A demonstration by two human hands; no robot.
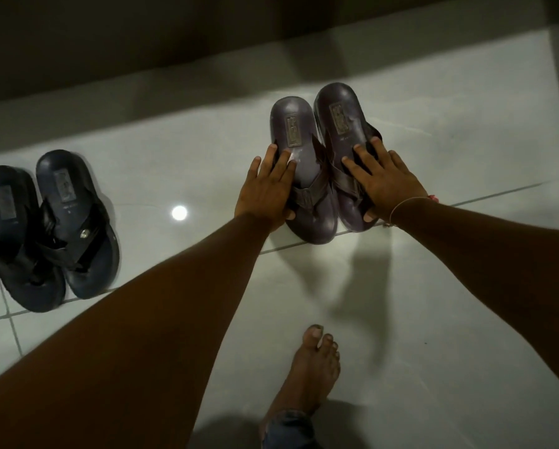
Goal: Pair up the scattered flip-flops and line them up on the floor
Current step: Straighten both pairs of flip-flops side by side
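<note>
Two purple-grey flip-flops lie side by side on the white tile floor, toes toward me. My left hand [265, 186] grips the left edge of the left purple flip-flop [296, 131], thumb under its toe end. My right hand [385, 179] lies over the straps of the right purple flip-flop [339, 111], thumb curled at its toe end. At the left, a pair of dark navy flip-flops stands together: one [9, 228] at the frame edge, the other [74, 209] beside it, touching.
My bare foot [310, 367] stands on the tiles below the purple pair. A dark wall [142, 43] runs along the far side of the floor. A ceiling light reflects as a bright spot [179, 212] between the two pairs.
</note>
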